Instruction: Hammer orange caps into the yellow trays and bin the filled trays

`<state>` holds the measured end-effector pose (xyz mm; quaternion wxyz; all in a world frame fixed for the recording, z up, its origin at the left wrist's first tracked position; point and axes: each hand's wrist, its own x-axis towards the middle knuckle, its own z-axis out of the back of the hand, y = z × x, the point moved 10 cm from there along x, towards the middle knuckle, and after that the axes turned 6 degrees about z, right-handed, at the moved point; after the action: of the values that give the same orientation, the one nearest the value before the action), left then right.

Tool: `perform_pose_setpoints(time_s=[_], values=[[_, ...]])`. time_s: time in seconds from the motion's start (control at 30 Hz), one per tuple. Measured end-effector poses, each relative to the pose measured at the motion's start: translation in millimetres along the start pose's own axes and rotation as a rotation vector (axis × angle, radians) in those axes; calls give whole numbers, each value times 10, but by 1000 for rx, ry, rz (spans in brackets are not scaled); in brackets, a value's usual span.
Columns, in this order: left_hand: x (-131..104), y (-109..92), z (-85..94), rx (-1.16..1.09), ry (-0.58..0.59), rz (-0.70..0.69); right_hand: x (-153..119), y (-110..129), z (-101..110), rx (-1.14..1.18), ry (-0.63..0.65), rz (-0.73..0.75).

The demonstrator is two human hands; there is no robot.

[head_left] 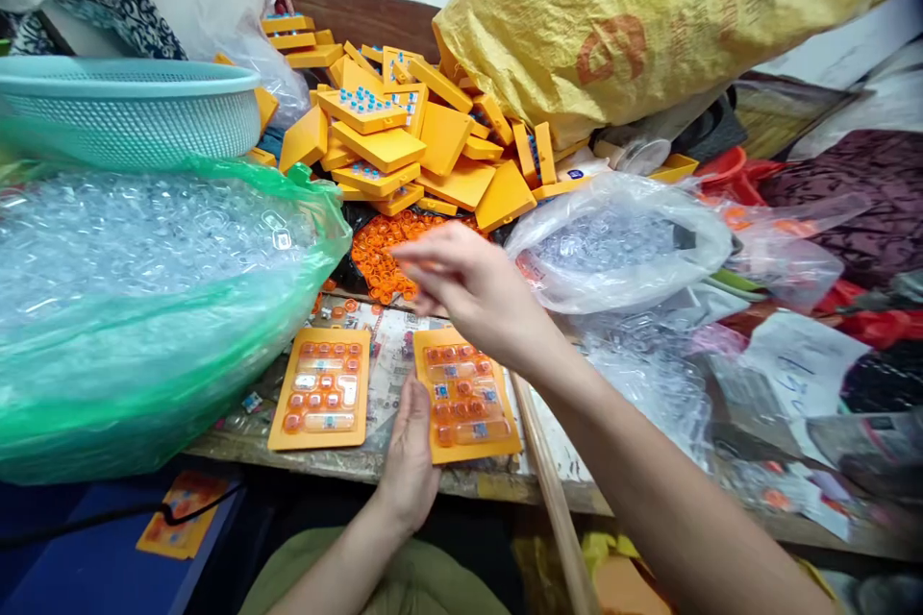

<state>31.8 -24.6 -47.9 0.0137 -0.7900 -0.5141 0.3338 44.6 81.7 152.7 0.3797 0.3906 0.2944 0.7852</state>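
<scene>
My left hand [412,456] grips the left edge of an orange tray [476,449] filled with small round and long clear-covered pieces, thumb along its side. My right hand [468,283] is raised above the tray's top edge, in front of a heap of small orange rings [382,255]. Its fingers are bent and blurred; whether they hold anything cannot be made out. To the left, a second filled orange tray [285,432] lies flat on the paper-covered table [389,346].
A green bag of clear pieces [180,240] fills the left, below a light blue basket [144,115]. Yellow boxes [443,135] are piled behind. A yellow sack [649,19] and a white bag of clear pieces [612,240] stand right; a wooden stick [552,490] leans at the table edge.
</scene>
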Motion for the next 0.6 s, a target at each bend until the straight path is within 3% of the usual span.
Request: perform_pose_setpoints(time_s=[0.1,0.23,0.4,0.5,0.6], values=[[18,7,-12,35,15,-18,-704,-455,170,53,-60,-196],[45,19,21,178,29,-83,-1269,-593,125,-15,-149,-197],[54,9,66,312,59,-185,-1393,-448,9,-90,-204,-93],[51,6,82,329,34,-204,-1434,-356,20,-265,-248,-30],[29,-24,52,366,15,-240,-1553,-416,137,-439,-402,-92]])
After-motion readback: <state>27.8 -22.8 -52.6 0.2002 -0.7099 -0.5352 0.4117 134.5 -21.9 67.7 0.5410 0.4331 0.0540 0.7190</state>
